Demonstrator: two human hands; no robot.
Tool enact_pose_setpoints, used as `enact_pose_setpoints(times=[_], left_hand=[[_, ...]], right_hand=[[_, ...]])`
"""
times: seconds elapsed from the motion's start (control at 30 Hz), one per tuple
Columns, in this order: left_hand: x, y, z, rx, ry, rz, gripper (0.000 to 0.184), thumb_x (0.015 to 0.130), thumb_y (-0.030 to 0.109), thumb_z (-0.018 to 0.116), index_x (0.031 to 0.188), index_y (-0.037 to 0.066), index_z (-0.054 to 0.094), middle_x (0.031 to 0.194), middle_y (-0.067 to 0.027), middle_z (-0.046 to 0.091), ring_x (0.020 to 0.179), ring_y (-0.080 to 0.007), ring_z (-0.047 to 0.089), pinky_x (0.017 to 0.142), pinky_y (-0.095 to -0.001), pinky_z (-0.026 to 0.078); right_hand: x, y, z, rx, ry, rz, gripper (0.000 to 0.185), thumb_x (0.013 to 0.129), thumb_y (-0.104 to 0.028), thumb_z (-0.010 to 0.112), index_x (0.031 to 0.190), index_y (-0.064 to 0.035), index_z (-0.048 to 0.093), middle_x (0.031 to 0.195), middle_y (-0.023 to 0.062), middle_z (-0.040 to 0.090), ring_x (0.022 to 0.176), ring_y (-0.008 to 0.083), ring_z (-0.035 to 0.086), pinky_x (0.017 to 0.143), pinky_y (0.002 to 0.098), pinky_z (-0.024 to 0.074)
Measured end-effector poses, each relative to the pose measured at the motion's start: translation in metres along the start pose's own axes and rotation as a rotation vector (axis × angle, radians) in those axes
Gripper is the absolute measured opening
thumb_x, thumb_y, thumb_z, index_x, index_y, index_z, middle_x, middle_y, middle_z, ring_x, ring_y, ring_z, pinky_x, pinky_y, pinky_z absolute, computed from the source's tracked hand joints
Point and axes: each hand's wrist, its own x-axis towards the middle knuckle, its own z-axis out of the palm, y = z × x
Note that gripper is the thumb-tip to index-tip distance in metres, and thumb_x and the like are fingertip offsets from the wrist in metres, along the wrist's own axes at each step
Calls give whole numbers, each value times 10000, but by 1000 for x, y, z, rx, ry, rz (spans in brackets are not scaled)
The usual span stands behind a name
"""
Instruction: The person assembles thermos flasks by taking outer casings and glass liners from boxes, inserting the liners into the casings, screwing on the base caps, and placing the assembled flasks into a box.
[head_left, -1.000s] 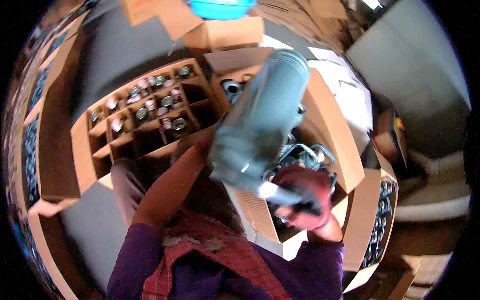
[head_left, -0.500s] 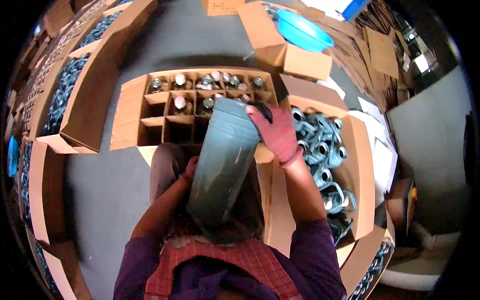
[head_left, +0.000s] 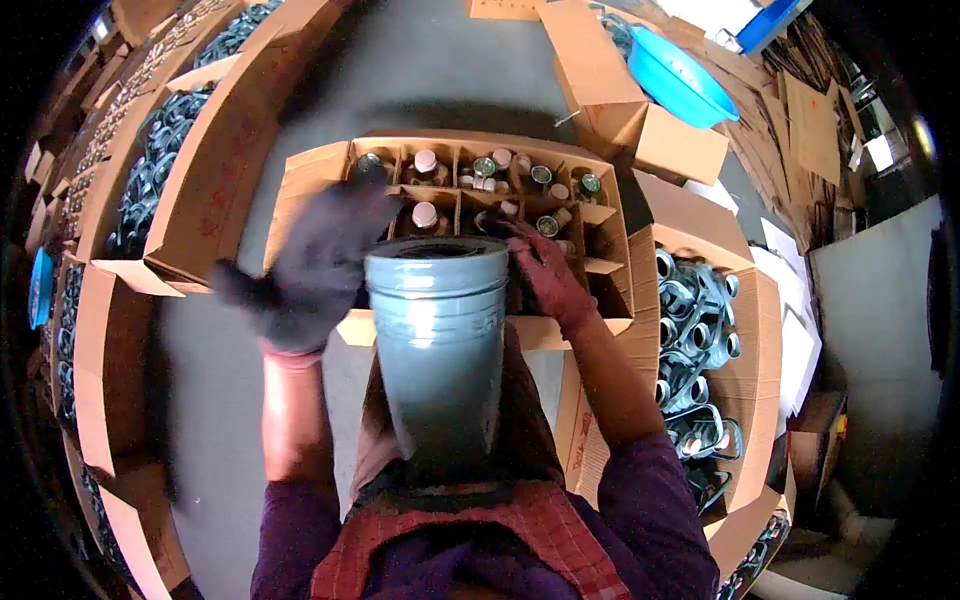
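A large blue-grey glass jar point(head_left: 440, 330) stands upright between the person's thighs, its rim facing up. My right hand point(head_left: 548, 270), in a red and black glove, is beside the rim on the right, fingers stretched out; whether it touches the glass is unclear. My left hand point(head_left: 320, 265), in a dark glove and blurred by motion, is raised to the left of the jar with fingers apart and nothing in it. Behind the jar is a divided cardboard box point(head_left: 385, 138) with small glass jars and pale-capped pieces in several compartments.
On the right, an open carton point(head_left: 765, 350) holds blue-grey glass pieces with round openings. A blue basin point(head_left: 682, 78) lies at the upper right near flattened cardboard. White sheets point(head_left: 795, 310) lie beside the carton. Long cartons point(head_left: 215, 170) of glass parts line the left side.
The large jar has turned upright between the thighs. My left hand has come away from it and risen to the left. My right hand has moved from the jar's top to its right side.
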Motion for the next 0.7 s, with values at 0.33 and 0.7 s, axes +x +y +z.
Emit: enact_pose_setpoints(times=[0.33, 0.7], left_hand=[[-15, 9, -27, 287, 173, 74, 657, 806, 535, 469, 1225, 33, 410, 1205, -129, 456, 1123, -290, 430, 939, -362, 331], [49, 19, -2, 1545, 403, -321, 219, 821, -45, 437, 920, -33, 632, 704, -68, 633, 665, -92, 591, 634, -227, 474]], right_hand=[[26, -38, 0, -124, -92, -76, 478, 844, -381, 528, 1212, -76, 545, 1256, 175, 511, 1185, 350, 448, 1017, 408, 319], [-18, 116, -28, -1160, -303, 438, 442, 797, -483, 583, 896, -56, 644, 872, 144, 650, 858, 313, 623, 768, 433, 467]])
